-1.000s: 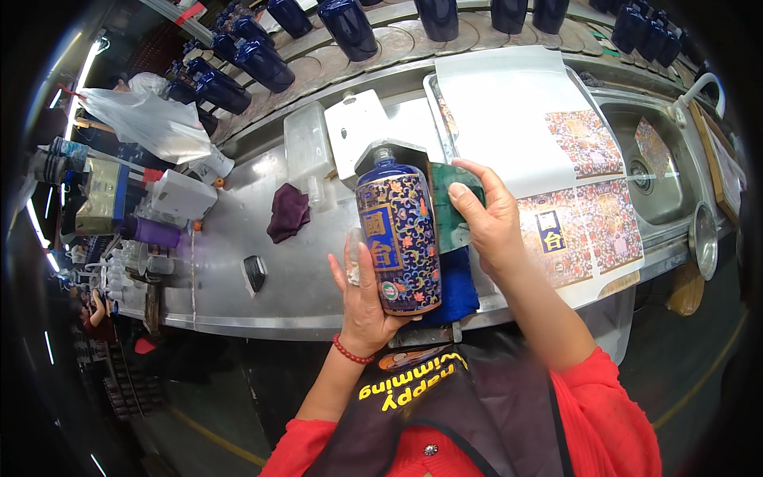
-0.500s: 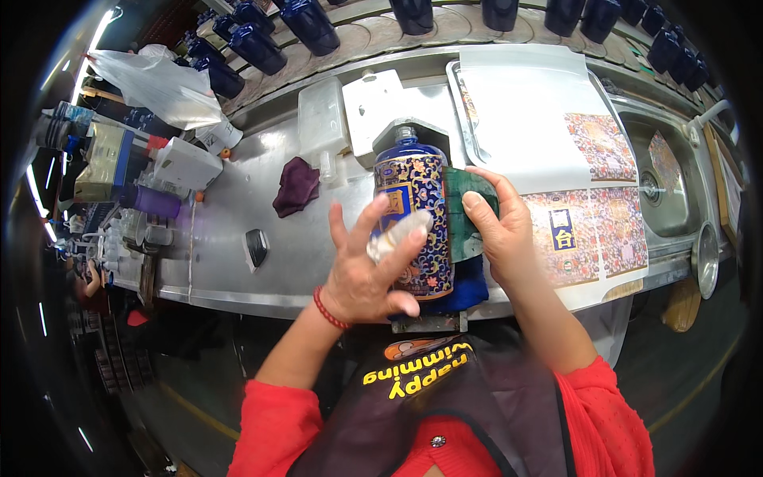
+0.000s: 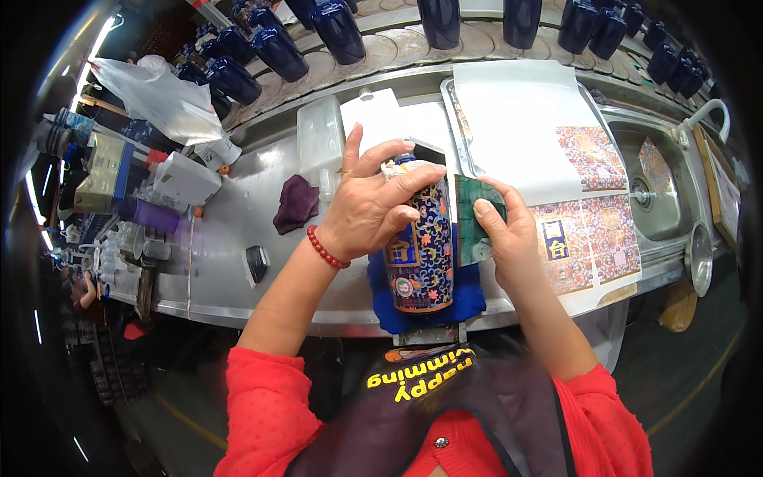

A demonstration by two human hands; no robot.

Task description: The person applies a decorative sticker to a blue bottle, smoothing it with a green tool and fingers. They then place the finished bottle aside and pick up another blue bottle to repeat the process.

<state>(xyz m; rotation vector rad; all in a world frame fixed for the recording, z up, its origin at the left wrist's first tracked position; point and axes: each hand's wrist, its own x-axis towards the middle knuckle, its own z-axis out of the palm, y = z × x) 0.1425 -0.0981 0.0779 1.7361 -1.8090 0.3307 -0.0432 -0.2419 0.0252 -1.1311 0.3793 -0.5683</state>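
Observation:
A dark blue bottle (image 3: 433, 262) with a flowery, multicoloured wrap lies tilted on a blue cloth (image 3: 470, 296) at the bench's front edge, its neck pointing away from me. Over its upper end is my left hand (image 3: 366, 203), fingers spread, with white covering on fingertips near the bottle's shoulder. Whether those fingertips press on the bottle I cannot tell. My right hand (image 3: 509, 230) pinches a flat green scraper (image 3: 474, 230) between thumb and fingers, just right of the bottle and apart from it.
Printed flowery decal sheets (image 3: 616, 238) and white paper (image 3: 517, 103) lie to the right, beside a sink (image 3: 668, 175). A purple cloth (image 3: 296, 205), a small black-and-white object (image 3: 256, 264) and a clear plastic box (image 3: 319, 131) are on the left. Blue bottles (image 3: 338, 32) line the conveyor behind.
My left hand has moved up and away, from the bottle's middle to its upper end. The bottle looks turned, its label now facing further left. My right hand keeps the scraper close by.

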